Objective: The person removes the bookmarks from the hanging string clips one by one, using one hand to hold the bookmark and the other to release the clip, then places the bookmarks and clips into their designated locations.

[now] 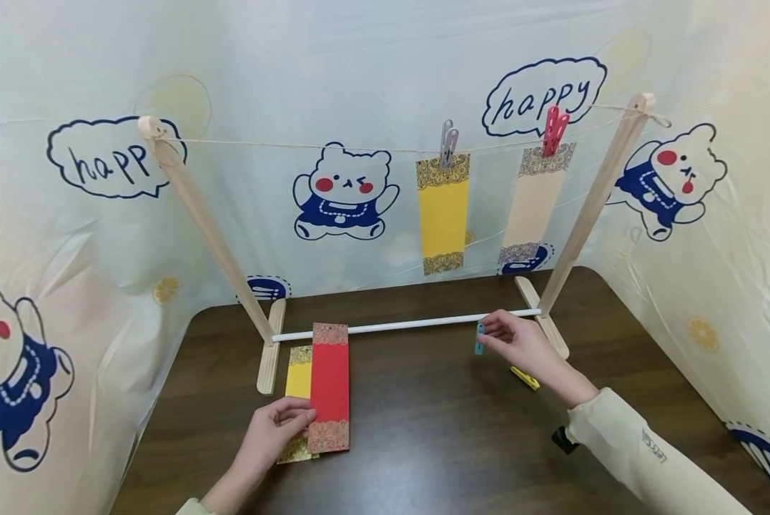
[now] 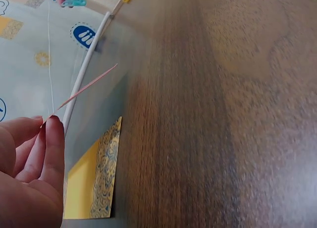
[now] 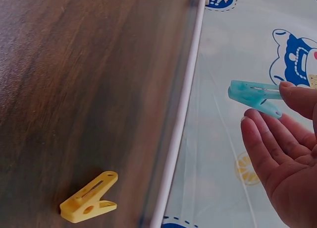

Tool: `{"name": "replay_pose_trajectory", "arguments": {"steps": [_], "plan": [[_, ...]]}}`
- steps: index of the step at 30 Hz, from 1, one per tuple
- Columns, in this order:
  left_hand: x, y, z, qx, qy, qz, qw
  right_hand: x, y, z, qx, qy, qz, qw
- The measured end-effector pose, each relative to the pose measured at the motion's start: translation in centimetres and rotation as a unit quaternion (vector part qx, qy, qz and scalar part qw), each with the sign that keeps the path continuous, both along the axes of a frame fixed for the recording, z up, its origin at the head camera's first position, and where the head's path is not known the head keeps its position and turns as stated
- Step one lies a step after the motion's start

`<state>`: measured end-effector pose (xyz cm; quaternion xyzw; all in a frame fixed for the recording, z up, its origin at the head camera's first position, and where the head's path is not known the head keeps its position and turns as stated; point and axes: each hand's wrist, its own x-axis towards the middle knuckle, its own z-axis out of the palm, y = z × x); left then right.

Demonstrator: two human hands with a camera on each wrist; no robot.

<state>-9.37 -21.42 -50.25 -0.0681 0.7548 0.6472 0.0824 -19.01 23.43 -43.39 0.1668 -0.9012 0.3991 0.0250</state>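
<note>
My left hand (image 1: 274,433) pinches the left edge of a red paper strip (image 1: 330,379) with patterned ends, raised over the table. In the left wrist view this red strip (image 2: 89,85) appears nearly edge-on between thumb and fingers. A yellow strip (image 1: 299,379) with patterned ends lies on the table, partly hidden behind the red one. Near the white crossbar, my right hand (image 1: 520,345) holds a blue-green clothespin (image 1: 479,339) by its handle end, thumb against fingers. In the right wrist view the clothespin (image 3: 252,93) points away from the fingertips.
A yellow clothespin (image 1: 525,378) lies on the table under the right hand. A string (image 1: 256,144) spans two wooden posts (image 1: 207,229) joined by a white rod (image 1: 417,324). From it hang a yellow strip (image 1: 444,218) by a grey clothespin (image 1: 448,145) and a beige strip (image 1: 535,207) by a red clothespin (image 1: 555,132).
</note>
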Motion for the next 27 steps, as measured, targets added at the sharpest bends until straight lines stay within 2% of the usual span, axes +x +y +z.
{"name": "replay_pose_trajectory", "arguments": {"steps": [5, 12, 27], "plan": [[0.1, -0.3, -0.2, 0.006, -0.018, -0.003, 0.9998, -0.1, 0.2, -0.3, 0.006, -0.007, -0.004, 1.0], [0.2, -0.7, -0.3, -0.009, -0.05, -0.009, 0.9986, -0.2, 0.4, -0.8, 0.008, -0.011, -0.004, 1.0], [0.4, -1.9, -0.6, -0.011, -0.069, -0.018, 0.9974, -0.2, 0.1, -0.9, -0.002, -0.009, -0.01, 1.0]]}}
